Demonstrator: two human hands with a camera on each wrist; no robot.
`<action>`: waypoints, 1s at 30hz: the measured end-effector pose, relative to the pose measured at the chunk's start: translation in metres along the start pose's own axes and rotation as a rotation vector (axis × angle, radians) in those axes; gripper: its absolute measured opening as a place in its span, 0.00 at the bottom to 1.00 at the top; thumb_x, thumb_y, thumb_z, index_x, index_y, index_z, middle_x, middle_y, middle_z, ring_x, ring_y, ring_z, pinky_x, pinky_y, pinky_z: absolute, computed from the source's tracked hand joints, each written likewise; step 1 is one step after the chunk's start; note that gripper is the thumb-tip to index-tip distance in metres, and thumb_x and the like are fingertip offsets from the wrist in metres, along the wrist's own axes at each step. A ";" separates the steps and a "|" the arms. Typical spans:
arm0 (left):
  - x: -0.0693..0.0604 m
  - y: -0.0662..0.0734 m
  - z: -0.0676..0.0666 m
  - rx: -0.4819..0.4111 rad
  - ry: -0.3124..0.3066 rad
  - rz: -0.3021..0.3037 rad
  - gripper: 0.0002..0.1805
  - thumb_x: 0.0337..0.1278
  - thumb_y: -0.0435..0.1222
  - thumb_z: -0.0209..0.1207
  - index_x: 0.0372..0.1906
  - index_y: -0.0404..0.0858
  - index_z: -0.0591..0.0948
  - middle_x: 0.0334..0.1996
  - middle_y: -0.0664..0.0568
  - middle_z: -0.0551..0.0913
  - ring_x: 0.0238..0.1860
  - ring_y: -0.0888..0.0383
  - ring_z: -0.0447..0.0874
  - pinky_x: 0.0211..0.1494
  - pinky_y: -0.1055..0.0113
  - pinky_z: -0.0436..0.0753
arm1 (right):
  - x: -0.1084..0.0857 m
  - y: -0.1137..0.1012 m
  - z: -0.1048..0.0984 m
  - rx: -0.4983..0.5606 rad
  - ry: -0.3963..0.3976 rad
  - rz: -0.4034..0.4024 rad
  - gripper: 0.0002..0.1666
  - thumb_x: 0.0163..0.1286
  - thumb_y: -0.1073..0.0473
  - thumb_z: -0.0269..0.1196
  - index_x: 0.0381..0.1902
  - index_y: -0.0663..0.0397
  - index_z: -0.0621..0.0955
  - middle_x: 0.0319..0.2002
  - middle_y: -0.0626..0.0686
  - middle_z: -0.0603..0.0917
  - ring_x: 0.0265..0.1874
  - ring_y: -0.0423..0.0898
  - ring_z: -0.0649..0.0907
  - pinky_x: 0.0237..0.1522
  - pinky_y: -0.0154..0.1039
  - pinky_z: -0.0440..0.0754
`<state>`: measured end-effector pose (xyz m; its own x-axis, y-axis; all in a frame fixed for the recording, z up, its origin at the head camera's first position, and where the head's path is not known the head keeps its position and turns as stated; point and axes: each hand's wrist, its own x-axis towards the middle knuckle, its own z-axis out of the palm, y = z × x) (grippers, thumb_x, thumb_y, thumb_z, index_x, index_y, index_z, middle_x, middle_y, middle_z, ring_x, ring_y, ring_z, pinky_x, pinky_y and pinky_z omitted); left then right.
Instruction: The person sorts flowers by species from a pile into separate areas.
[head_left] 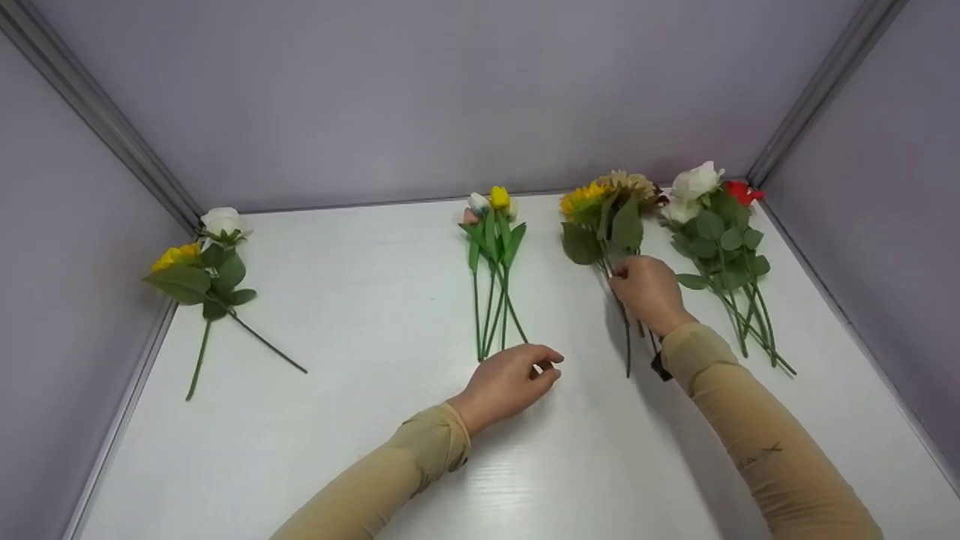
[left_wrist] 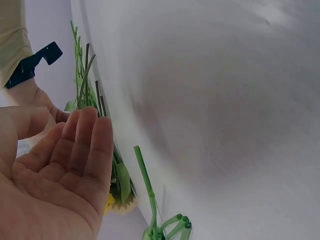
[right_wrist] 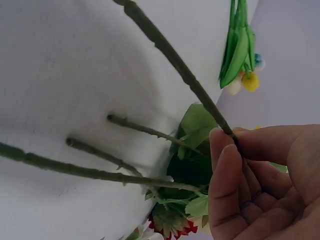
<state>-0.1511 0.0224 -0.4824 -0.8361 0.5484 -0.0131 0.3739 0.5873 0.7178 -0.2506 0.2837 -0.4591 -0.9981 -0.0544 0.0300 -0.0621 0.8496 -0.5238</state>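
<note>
My right hand [head_left: 649, 292] pinches a dark green stem [right_wrist: 175, 62] between thumb and forefinger. Up the table, that stem appears to lead to a yellow sunflower [head_left: 583, 202]. Beside it lie a beige flower [head_left: 630, 184] and a dark red one, partly covered by leaves; their stems pass under my hand. My left hand [head_left: 510, 382] hovers near the lower stem ends of the artificial tulips [head_left: 493, 232], palm bare in the left wrist view, fingers loosely bent and holding nothing. The tulips are yellow, white, blue-white and pink.
Far right lie white roses [head_left: 696, 184] and a red flower [head_left: 742, 193] with crossed stems. At the left, a white rose [head_left: 223, 223] and another sunflower [head_left: 176, 257] lie with stems spread apart. Grey walls [head_left: 450, 97] enclose the white table [head_left: 360, 315] at the back and sides.
</note>
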 end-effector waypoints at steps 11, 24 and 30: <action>-0.004 -0.006 0.003 0.024 -0.052 0.019 0.13 0.74 0.41 0.58 0.55 0.45 0.87 0.45 0.61 0.87 0.42 0.67 0.82 0.46 0.69 0.81 | 0.008 0.011 0.017 -0.146 0.003 -0.005 0.07 0.68 0.72 0.57 0.39 0.69 0.82 0.38 0.69 0.85 0.40 0.68 0.84 0.41 0.62 0.80; -0.006 -0.009 0.001 0.040 -0.044 0.016 0.13 0.74 0.41 0.58 0.55 0.46 0.88 0.46 0.61 0.87 0.42 0.66 0.83 0.45 0.69 0.81 | 0.006 0.011 0.017 -0.120 0.014 -0.022 0.08 0.71 0.67 0.60 0.43 0.68 0.81 0.41 0.68 0.83 0.42 0.66 0.83 0.42 0.60 0.80; -0.006 -0.015 -0.009 0.064 -0.015 0.006 0.14 0.75 0.40 0.58 0.57 0.45 0.86 0.49 0.58 0.86 0.45 0.64 0.83 0.46 0.68 0.81 | 0.005 0.003 0.014 -0.134 0.077 -0.108 0.13 0.74 0.62 0.62 0.46 0.71 0.80 0.40 0.68 0.82 0.40 0.65 0.82 0.42 0.59 0.80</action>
<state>-0.1551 0.0052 -0.4872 -0.8278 0.5607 -0.0195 0.4046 0.6206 0.6717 -0.2556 0.2791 -0.4722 -0.9825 -0.1130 0.1478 -0.1635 0.9034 -0.3963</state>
